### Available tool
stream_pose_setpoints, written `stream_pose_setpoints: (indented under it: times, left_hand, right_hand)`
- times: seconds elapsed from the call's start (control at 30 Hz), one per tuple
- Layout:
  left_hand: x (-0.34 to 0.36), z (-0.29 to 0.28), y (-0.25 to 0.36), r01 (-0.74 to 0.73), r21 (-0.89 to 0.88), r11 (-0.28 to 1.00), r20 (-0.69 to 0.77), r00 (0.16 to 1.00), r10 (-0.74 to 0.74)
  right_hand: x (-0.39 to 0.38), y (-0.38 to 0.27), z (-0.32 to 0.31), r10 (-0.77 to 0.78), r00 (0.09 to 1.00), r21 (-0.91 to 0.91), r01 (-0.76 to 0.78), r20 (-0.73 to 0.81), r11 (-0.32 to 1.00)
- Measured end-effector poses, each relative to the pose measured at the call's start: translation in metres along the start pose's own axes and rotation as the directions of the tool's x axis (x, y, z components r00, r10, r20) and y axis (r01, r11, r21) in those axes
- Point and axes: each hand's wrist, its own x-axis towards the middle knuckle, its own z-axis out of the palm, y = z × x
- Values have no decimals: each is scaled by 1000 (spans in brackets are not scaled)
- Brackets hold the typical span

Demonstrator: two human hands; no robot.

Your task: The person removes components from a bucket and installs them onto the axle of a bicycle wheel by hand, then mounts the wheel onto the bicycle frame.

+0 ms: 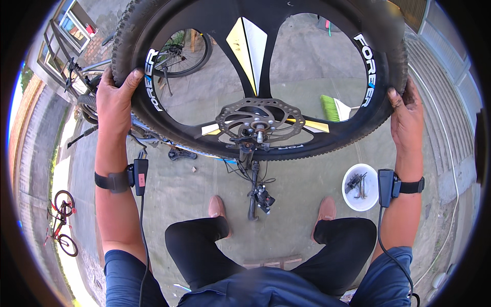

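Note:
My left hand (115, 100) grips the left edge of a large black bicycle wheel (199, 15), thumb on the tyre; my right hand (406, 112) grips its right edge. The wheel has broad spokes with gold and silver accents and white lettering. A perforated disc rotor (234, 111) surrounds its hub. The axle end (260, 137) protrudes at the centre, beside a dark fork end (246, 148). Below hangs or rests a handlebar (252, 204) with cables and levers; whether it touches the ground I cannot tell. My fingertips are partly hidden behind the tyre.
Other bicycle frames and wheels (184, 59) stand at upper left, a small red bicycle (64, 222) farther left. A white basin (360, 202) of metal parts sits right of my feet, a green broom (332, 107) beyond. Steps (434, 117) and a pale hose (452, 174) line the right side.

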Motion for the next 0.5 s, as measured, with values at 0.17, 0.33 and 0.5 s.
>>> stream_pose_setpoints:
  times: [0.17,0.33,0.5]
  left_hand:
    - [1,-3,1,-11,-24,1000,10,1000,12]
    - [-2,-2,-3,-27,-28,999,13,1000,27]
    - [1,-9,-10,-13,28,1000,4,1000,13]
  right_hand:
    - [0,5,-3,18,1000,36,-18,9,999]
    - [0,0,-2,27,999,13,-28,35,1000]
    - [-3,2,4,34,999,9,-34,27,999]
